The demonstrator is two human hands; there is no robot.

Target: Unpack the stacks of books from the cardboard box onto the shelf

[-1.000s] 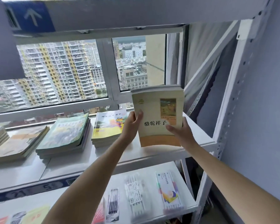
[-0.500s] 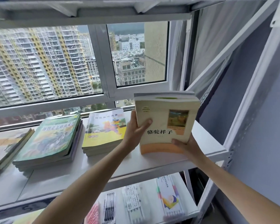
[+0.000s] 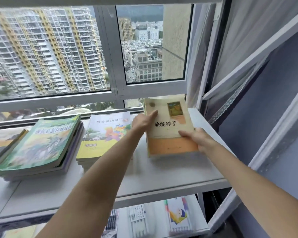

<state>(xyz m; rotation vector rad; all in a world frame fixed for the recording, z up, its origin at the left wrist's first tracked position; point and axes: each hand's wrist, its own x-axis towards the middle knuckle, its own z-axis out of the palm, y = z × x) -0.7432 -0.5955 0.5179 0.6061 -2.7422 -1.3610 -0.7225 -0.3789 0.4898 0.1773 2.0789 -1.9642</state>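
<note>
A stack of cream and orange books (image 3: 170, 134) with black Chinese title lies flat at the right end of the white shelf (image 3: 162, 179). My left hand (image 3: 143, 123) grips its left edge, thumb on the cover. My right hand (image 3: 196, 139) holds its lower right corner. A yellow and white stack (image 3: 103, 136) lies just left of it, and a green stack (image 3: 40, 143) further left. The cardboard box is out of view.
A window frame (image 3: 117, 93) runs right behind the shelf. The shelf's white upright (image 3: 273, 145) and a grey wall close off the right side. More books (image 3: 0, 145) lie at the far left. A lower shelf (image 3: 162, 219) holds packets of pens and stationery.
The stack was held upright above the shelf; both hands have tipped it back and lowered it flat onto the shelf's right end. The camera has moved closer.
</note>
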